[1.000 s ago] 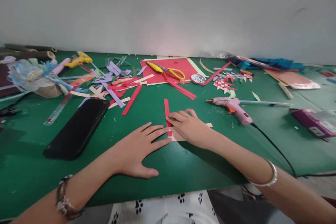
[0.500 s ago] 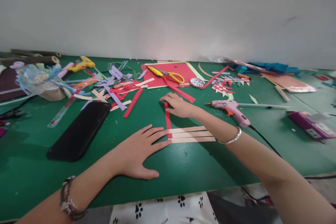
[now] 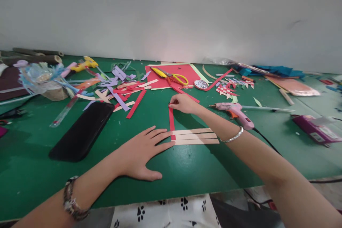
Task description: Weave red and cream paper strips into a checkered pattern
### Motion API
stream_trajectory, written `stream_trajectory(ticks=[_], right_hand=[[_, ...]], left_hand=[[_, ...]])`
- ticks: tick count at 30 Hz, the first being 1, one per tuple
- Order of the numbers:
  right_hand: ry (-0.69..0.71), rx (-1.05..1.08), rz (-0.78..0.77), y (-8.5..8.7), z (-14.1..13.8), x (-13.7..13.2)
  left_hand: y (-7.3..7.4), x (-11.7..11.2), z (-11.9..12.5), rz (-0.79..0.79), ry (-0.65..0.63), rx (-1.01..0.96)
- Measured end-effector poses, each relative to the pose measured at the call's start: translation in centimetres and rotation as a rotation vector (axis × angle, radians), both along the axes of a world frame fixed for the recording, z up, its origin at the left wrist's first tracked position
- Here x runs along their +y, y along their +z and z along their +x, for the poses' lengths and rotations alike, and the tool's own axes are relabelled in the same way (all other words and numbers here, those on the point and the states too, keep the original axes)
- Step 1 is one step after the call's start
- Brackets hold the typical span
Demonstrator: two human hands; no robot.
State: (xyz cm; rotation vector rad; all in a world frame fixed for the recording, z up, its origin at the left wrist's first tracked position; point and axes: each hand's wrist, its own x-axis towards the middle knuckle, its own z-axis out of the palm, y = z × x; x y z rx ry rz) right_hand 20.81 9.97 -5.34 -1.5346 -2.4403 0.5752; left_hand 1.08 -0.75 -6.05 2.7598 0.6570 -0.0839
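Note:
Three cream paper strips (image 3: pixel 197 136) lie side by side on the green table. A red paper strip (image 3: pixel 171 119) runs away from me, crossing them at their left ends. My left hand (image 3: pixel 141 153) lies flat with fingers spread, its fingertips pressing on the left ends of the cream strips beside the red one. At the far end of the red strip, my right hand (image 3: pixel 183 103) pinches it between thumb and fingers. My right forearm passes over the right ends of the cream strips.
A black phone (image 3: pixel 82 131) lies at left. To the right rests a pink glue gun (image 3: pixel 237 112) with its cord. Yellow-handled scissors (image 3: pixel 171 76) lie on a red paper sheet (image 3: pixel 157 84) behind. Loose purple strips (image 3: pixel 117 98) and a yellow glue gun (image 3: pixel 85 65) are at back left.
My right hand's fingers have closed from a loose spread into a pinch on the far end of the red strip. My left hand stays in place.

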Motion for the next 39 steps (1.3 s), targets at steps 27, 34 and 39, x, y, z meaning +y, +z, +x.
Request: stream_trajectory(ticks=[27,34,39], right_hand=[[0.001,0.029,0.126,-1.2,0.0,0.1],[0.145,0.003,0.114,0.0,1.0,-2.2],[0.29,-0.091,0.109,-0.7,2.2,-4.4]], left_hand=[[0.2,0.0,0.1,0.001,0.001,-0.006],[0.2,0.0,0.0,0.011,0.003,0.014],[0.3,-0.1,0.1,-0.003,0.005,0.01]])
